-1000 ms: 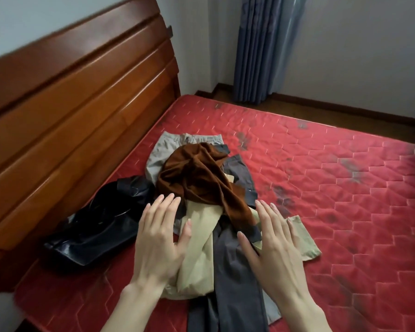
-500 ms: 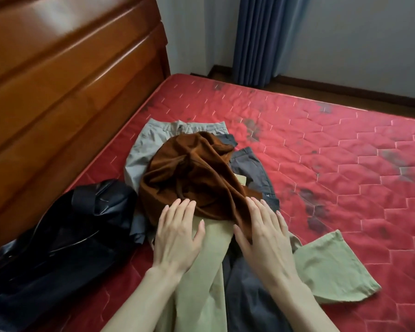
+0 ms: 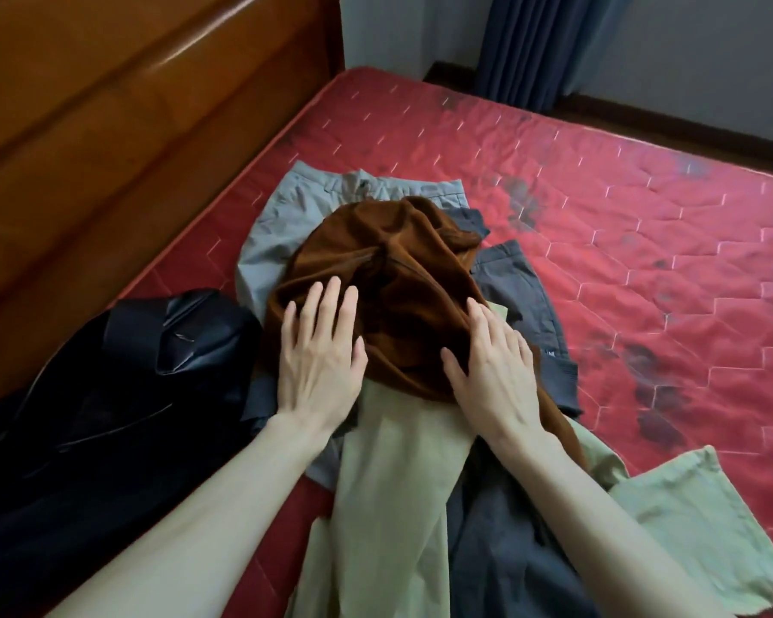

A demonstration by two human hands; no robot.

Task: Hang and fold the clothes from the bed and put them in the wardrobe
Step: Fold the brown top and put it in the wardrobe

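A crumpled brown garment (image 3: 402, 278) tops a pile of clothes on the red mattress (image 3: 643, 225). Under it lie light grey trousers (image 3: 277, 220), dark grey trousers (image 3: 514, 283) and beige trousers (image 3: 398, 506). My left hand (image 3: 320, 354) rests flat on the brown garment's left side, fingers straight. My right hand (image 3: 494, 363) lies on its right lower edge; its fingertips sink into the brown cloth. A black shiny jacket (image 3: 108, 394) lies to the left of the pile.
The wooden headboard (image 3: 130, 149) runs along the left. Blue curtains (image 3: 536, 42) hang at the far wall beyond the mattress. Dark stains mark the mattress to the right of the pile.
Both hands have moved forward from the beige trousers onto the brown garment. The view has come closer to the pile.
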